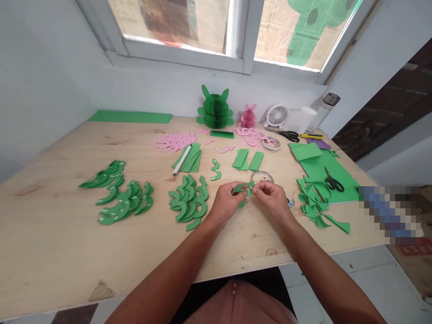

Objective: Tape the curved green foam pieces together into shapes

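A curved green paper piece (pixel 240 204) is held between both hands above the table's front middle. My left hand (pixel 227 200) grips its left part with fingers closed. My right hand (pixel 270 198) pinches its upper right end, near a small white patch. Left of my left hand lies a heap of curved green pieces (pixel 189 202). Another wavy green piece (pixel 216 173) with white patches lies just beyond my left hand. A roll of tape (pixel 262 173) sits behind my right hand.
More curved green pieces (pixel 126 198) lie at the left. Green scraps (pixel 312 202) and black scissors (pixel 334 182) are at the right. Pink pieces (pixel 175 141), a green paper figure (pixel 215 111), a pink one (pixel 249 118) and a white fan (pixel 276 115) stand or lie farther back.
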Available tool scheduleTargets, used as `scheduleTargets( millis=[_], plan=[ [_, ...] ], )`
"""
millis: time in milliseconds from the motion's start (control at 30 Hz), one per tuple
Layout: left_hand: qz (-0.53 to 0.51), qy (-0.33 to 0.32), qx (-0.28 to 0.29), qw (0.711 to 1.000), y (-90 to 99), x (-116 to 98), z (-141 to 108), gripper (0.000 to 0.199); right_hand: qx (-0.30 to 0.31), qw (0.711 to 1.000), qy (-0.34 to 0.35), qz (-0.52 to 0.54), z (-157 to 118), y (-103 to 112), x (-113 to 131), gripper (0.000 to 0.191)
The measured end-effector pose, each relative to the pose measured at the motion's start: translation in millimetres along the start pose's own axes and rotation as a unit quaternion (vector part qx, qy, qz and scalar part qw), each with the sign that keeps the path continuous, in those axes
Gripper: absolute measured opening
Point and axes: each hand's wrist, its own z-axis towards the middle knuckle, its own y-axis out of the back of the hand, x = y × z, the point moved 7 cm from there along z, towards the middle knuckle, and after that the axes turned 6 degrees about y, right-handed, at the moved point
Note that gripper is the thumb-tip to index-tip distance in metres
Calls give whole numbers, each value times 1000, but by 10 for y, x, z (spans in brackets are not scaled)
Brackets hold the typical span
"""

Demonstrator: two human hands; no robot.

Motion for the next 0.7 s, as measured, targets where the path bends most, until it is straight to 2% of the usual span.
scheduleTargets(
  millis=[233,700],
  plan=[
    [11,-5,-1,1000,14,30,30,25,10,1000,4,-11,-2,-11,-2,20],
    [-4,11,-19,1000,24,44,13,19,3,998,35,-55,7,3,-21,11]
  ],
)
